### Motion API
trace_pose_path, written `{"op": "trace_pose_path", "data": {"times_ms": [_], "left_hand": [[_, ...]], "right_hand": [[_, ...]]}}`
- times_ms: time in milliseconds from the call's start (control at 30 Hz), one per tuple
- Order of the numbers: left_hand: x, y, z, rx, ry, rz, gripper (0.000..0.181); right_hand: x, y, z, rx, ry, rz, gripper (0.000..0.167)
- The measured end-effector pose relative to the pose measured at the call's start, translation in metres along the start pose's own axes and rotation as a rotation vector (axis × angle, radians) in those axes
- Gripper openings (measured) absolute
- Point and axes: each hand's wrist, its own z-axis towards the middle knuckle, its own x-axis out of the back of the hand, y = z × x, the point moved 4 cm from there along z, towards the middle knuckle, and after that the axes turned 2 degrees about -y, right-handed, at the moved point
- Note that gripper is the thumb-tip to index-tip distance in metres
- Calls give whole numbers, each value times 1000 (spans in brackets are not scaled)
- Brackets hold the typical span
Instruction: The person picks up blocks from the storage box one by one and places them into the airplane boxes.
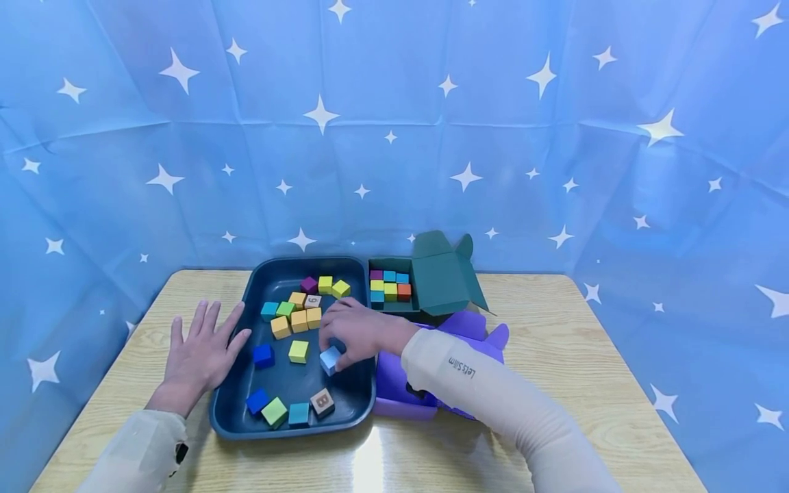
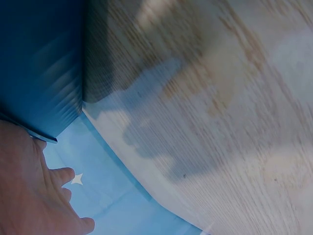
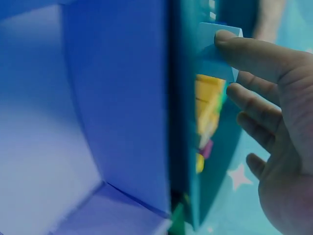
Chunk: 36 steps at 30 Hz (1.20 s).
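Observation:
My right hand pinches a light blue cube over the right part of the dark blue tray. In the right wrist view the thumb of that hand lies on a face of the light blue cube. My left hand, fingers spread and straight, rests at the tray's left rim; the left wrist view has this hand against the tray's wall. Several coloured cubes lie in the tray, among them a yellow cube left of the right hand.
A green box holding several cubes stands right of the tray, its lid folded open to the right. In front of it lies an open purple box, partly under my right forearm. A starry blue cloth hangs behind the wooden table.

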Motion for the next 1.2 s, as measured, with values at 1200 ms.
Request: {"op": "trace_pose_path", "data": {"times_ms": [1200], "left_hand": [[0, 0, 0, -10, 18, 2, 69]], "right_hand": [[19, 125, -49, -554, 233, 30, 35]]}}
